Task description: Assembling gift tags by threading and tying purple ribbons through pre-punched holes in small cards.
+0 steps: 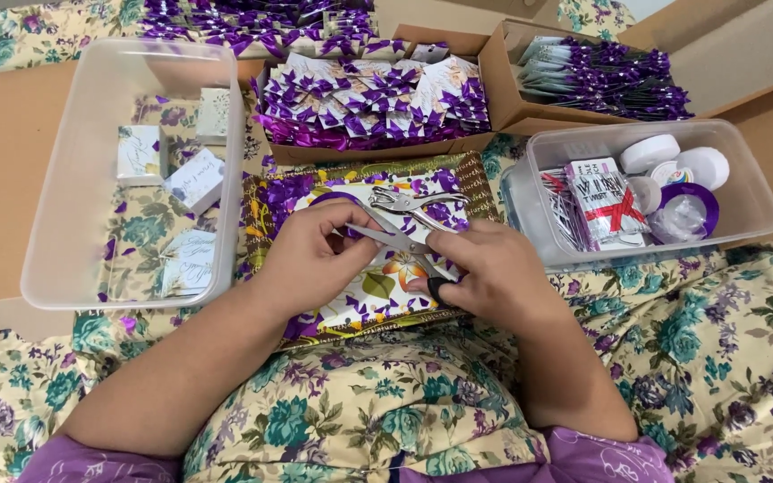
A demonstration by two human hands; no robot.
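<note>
Centre frame, over floral tray [270, 201]: right hand [494, 273] gripped scissors [395, 237], left hand [310, 255] pinched purple ribbon [337, 199] taut at the blades, presumably steadying it for a clean cut.

Brightness: bright, even indoor light across the whole view.
Shadows: soft and faint, short ones under the hands and boxes.
Glare: mild sheen on the clear plastic tub [225, 134] rims.
Sharpness: centre crisp, no motion blur.
Edges: wide-angle bending, corners stretched.
</note>
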